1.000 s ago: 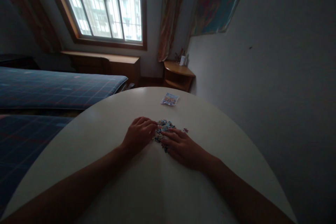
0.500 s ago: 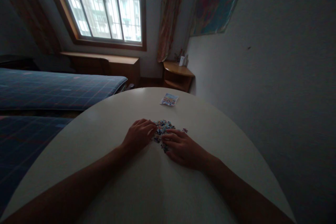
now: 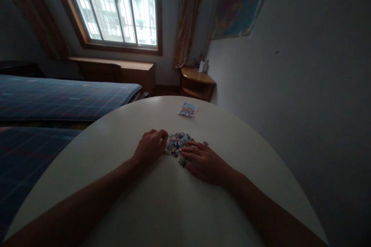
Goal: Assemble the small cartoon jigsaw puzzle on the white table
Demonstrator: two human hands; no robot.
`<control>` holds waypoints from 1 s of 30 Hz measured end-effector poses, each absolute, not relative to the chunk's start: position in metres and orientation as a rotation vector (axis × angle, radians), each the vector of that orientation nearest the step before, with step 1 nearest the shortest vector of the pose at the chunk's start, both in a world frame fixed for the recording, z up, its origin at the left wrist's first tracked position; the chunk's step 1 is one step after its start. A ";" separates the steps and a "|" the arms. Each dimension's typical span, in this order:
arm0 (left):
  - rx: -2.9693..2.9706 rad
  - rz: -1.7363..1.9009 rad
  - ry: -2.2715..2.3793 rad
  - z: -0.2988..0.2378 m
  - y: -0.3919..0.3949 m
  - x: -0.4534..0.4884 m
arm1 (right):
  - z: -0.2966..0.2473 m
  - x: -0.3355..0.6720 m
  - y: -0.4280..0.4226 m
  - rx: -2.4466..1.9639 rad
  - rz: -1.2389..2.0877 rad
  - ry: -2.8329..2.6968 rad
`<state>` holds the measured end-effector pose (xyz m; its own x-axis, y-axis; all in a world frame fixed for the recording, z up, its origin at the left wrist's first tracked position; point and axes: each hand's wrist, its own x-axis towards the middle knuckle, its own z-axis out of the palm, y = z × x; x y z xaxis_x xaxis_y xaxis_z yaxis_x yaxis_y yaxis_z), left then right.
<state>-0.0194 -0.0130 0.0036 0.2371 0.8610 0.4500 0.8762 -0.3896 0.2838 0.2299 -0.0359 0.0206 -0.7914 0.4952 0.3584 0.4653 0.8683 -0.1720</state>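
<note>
– Near the middle of the round white desk [image 3: 249, 131] there's a loose pile of puzzle pieces [image 3: 177, 141], all sorts of colours, with a hand on each side. How's the grip looking?

– Right hand [image 3: 204, 164] is palm down, fingers apart, tips on the right edge of the pile. Doesn't look clamped on anything. Left hand [image 3: 150, 144] is curled at the left edge, so hard to say whether a piece is pinched in there. Too dark tbh.

– Kinda makes sense to have the pile there, no? Both arms reach it, and the hands probably work like little walls.

– Pretty much. A few bits sit apart: a small clump [image 3: 182, 162] by the right thumb, and a single piece [image 3: 205, 143] right by that hand's outer edge, maybe touching. The printed card [image 3: 188, 109] (or flat packet, can't make out) lies beyond the pile, well apart, likely so neither hand covers its picture.

– Any tray for the pieces?

– None in sight, they're straight on the desktop. Past the far edge, a corner shelf [image 3: 191, 72] carries a white box-like thing [image 3: 201, 66]; whatever's inside doesn't show.
</note>
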 end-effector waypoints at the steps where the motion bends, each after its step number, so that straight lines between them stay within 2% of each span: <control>1: -2.447 -0.851 -1.718 0.004 -0.013 -0.020 | 0.021 0.230 -0.036 -0.715 0.108 -2.630; 9: -2.487 -0.840 -1.694 0.009 -0.014 -0.029 | 0.015 0.230 -0.031 -0.798 0.292 -2.440; 22: -2.787 -0.567 -1.902 0.025 -0.029 -0.030 | 0.019 0.228 -0.035 -0.841 0.199 -2.529; 30: -2.889 -0.725 -1.964 0.025 -0.020 -0.038 | 0.019 0.229 -0.035 -0.828 0.227 -2.575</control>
